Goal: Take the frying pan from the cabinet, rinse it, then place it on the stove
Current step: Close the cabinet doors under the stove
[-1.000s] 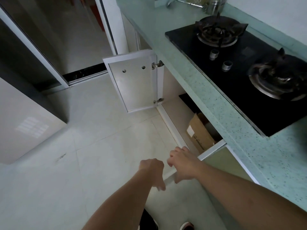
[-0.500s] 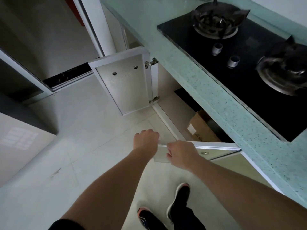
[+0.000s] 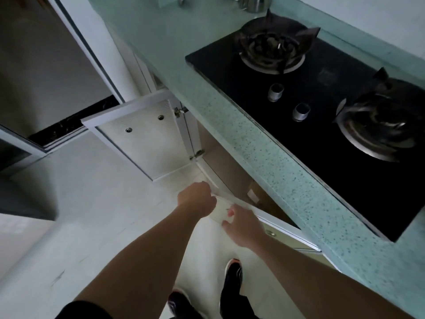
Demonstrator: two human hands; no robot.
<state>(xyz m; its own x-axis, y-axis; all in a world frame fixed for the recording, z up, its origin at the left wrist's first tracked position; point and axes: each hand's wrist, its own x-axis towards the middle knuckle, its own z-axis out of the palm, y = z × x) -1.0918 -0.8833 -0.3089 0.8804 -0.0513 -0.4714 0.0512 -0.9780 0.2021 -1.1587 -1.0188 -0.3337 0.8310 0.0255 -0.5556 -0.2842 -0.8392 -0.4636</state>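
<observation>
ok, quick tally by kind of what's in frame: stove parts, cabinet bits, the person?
burners: 2
knobs: 2
doors: 2, both open
box: 1
hands: 2
shoes: 2
Total: 11

No legible text; faint mark on stove (image 3: 325, 75) glass unreadable

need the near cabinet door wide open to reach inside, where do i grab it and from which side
Grip the near cabinet door at its free outer edge, near the top corner, coming from the floor side. The door stands partly swung out from under the counter, leaving that thin edge exposed. The left hand and right hand both hold it there.
</observation>
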